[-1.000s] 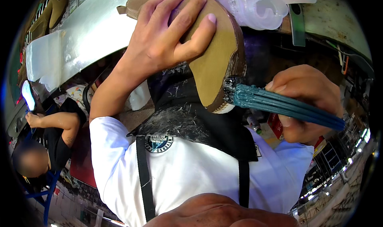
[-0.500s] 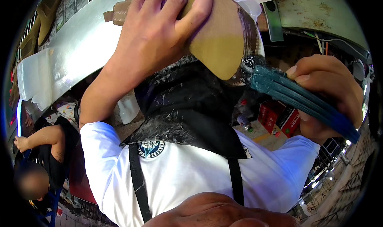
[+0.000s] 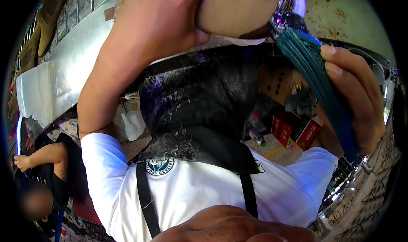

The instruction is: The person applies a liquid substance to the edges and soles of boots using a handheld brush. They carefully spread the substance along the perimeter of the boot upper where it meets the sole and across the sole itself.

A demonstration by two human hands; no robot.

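Observation:
A tan and brown shoe (image 3: 238,10) is raised at the top of the view. My left hand (image 3: 163,12) is closed around it, and a short brown strap (image 3: 110,14) shows past my wrist; the fingertips are cut off by the upper edge. My right hand (image 3: 357,97) grips a brush with a ridged dark teal handle (image 3: 314,78). The brush's dark, wet-looking head (image 3: 287,23) touches the shoe's glossy right rim. Part of the shoe lies outside the picture.
A pale workbench (image 3: 91,50) runs under my left arm, with a translucent plastic block (image 3: 36,89) at its end. Brown shoes (image 3: 51,16) hang on a rack far left. Red boxes (image 3: 284,125) and a bottle (image 3: 257,136) lie below. Another person (image 3: 61,157) sits at left.
The shoe and my left hand have moved up and slightly right. The brush has followed upward along the rim, and its handle now points more steeply down.

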